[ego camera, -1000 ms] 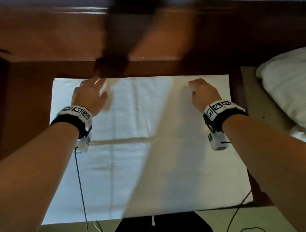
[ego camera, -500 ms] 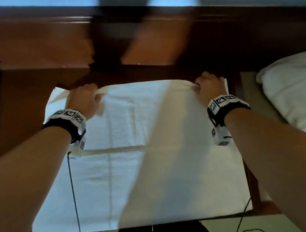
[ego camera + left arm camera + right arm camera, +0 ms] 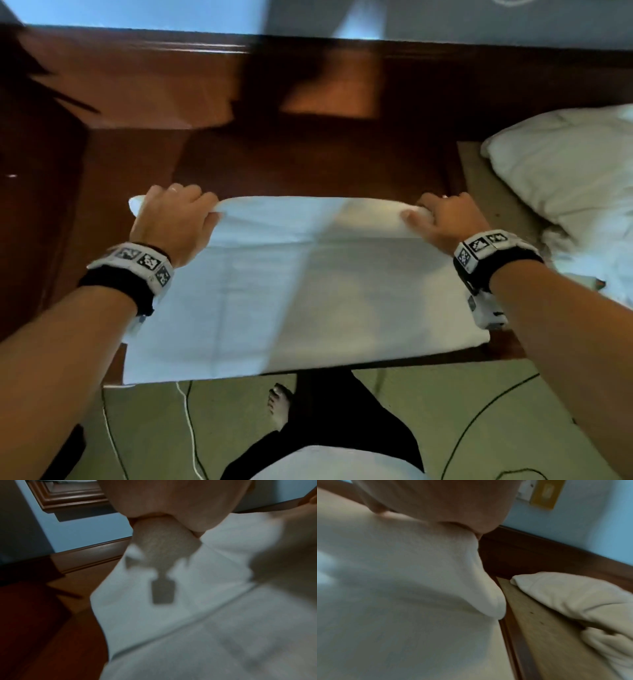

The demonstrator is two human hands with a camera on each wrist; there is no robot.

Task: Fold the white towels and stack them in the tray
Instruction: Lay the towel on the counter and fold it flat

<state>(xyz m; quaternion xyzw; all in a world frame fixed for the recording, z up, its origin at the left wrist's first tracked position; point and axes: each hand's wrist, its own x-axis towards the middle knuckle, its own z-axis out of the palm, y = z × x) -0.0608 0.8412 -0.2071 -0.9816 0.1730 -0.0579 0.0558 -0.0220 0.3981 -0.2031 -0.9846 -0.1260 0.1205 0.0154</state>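
A white towel (image 3: 301, 294) lies spread on the dark wooden table (image 3: 308, 164), its near edge at the table's front. My left hand (image 3: 174, 222) grips the towel's far left corner, and my right hand (image 3: 442, 219) grips the far right corner. Both corners are lifted off the table, so the far edge curls over toward me. In the left wrist view the fingers pinch bunched cloth (image 3: 163, 539) above a small hanging tag (image 3: 163, 593). The right wrist view has the towel (image 3: 402, 588) folding under my right hand's grip. No tray shows in any view.
A pile of white towels (image 3: 575, 178) lies on a tan surface (image 3: 486, 192) right of the table, seen also as a pile (image 3: 573, 599) in the right wrist view. Cables (image 3: 185, 428) trail over the floor by my bare foot (image 3: 279, 404). A wooden backboard (image 3: 137, 78) rises behind.
Both hands went from resting near the towel's far edge to gripping its far corners. They have lifted that edge and drawn it back toward me.
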